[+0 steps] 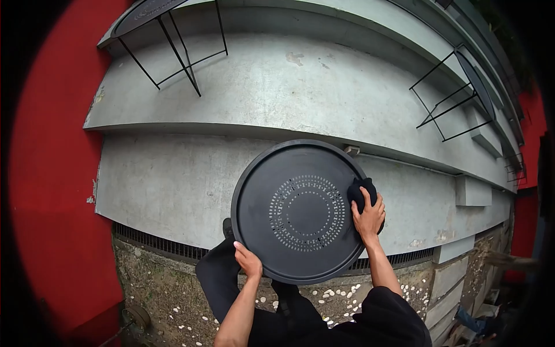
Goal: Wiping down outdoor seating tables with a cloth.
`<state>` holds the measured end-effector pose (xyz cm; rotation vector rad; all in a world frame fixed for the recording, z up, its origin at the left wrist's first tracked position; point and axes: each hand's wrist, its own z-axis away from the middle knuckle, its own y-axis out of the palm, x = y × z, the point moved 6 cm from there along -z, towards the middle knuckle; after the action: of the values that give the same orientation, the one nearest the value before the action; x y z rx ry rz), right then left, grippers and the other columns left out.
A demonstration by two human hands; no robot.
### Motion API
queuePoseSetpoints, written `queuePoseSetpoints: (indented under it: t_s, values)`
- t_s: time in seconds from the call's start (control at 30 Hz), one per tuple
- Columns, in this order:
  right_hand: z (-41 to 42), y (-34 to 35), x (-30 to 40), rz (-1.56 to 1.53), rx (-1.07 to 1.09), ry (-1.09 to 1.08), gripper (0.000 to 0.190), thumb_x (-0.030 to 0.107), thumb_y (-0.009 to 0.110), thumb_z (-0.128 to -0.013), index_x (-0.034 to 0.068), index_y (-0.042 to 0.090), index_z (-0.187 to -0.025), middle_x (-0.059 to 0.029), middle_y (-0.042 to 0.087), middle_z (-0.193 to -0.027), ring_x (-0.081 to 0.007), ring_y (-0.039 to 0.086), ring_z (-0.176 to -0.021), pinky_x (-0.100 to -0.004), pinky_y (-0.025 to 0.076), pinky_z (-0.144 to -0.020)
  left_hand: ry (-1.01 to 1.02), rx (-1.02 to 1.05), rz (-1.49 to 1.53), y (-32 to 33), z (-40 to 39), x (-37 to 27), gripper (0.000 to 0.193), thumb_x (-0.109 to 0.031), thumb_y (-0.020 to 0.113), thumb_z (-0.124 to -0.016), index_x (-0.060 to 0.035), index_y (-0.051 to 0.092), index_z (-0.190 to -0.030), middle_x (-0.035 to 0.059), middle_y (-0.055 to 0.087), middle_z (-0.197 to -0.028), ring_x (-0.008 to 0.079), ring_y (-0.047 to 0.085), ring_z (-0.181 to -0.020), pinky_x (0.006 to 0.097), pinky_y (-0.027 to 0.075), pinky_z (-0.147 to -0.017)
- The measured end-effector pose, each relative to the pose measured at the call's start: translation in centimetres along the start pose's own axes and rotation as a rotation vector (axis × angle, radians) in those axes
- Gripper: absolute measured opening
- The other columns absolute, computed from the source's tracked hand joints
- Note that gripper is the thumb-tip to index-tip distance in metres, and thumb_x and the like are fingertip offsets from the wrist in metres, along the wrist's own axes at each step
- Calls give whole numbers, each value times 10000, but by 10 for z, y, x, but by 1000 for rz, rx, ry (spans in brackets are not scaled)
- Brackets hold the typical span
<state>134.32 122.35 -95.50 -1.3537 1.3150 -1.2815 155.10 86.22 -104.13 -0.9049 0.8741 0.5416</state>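
A round black metal tray top [256, 204] with a raised rim and rings of small punched holes is held in front of me, above my legs. My left hand [249, 261] grips its rim at the lower left, thumb on the upper side. On the right side of the rim, my right hand [369, 215] presses a bunched black cloth [363, 193] against the tray. Whatever supports the tray from below is hidden by it.
Grey painted concrete steps [173, 182] rise ahead. A black folding-leg tray table [149, 15] stands upper left, another tray table [475, 86] at right. A red wall [56, 173] borders the left. A drain grate [160, 243] and pebbled ground [173, 299] lie below.
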Motion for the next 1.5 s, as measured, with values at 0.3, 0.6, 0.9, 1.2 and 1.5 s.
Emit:
queuePoseSetpoints:
  t_s: [0.3,0.6,0.9,1.2,1.5]
  values:
    - [-113,42,122,-43,-103,-294,545,488,684,-870,334,543,-1373,-137,484,-1438,-333,405,-1343,-601,246,-1056,-9,26,38,0,5,-4,648,-419,306,-1104,138,573,-906,282,623,-801,400,562,-721,476,428,-716]
    - [-4,42,280,-206,157,-508,626,536,693,-853,374,515,-1430,-143,403,-1491,-352,374,-1333,-599,262,-1049,-10,106,-122,-3,0,14,637,-461,301,-1083,103,598,-1102,318,643,-925,517,573,-860,493,459,-816]
    - [18,8,285,80,764,-232,713,505,762,-799,421,484,-1449,-172,444,-1490,-398,475,-1307,-605,365,-1042,-513,1184,-462,-94,-132,-25,570,-535,516,-1008,-189,504,-1461,22,741,-1050,119,652,-724,313,523,-597]
    - [-4,29,282,-215,1501,80,931,587,729,-765,131,433,-1521,-166,520,-1472,-292,522,-1338,-402,434,-1076,-688,471,103,-307,-248,-114,462,-342,438,-1058,-104,461,-1453,131,727,-1143,249,733,-931,361,612,-721]
    - [-148,-160,433,-999,1078,155,843,493,685,-907,2,379,-1520,-161,547,-1420,-236,521,-1296,-344,408,-1078,-1010,368,272,-336,-197,-49,373,-289,500,-1025,-94,549,-1340,108,747,-1011,205,714,-715,334,551,-529]
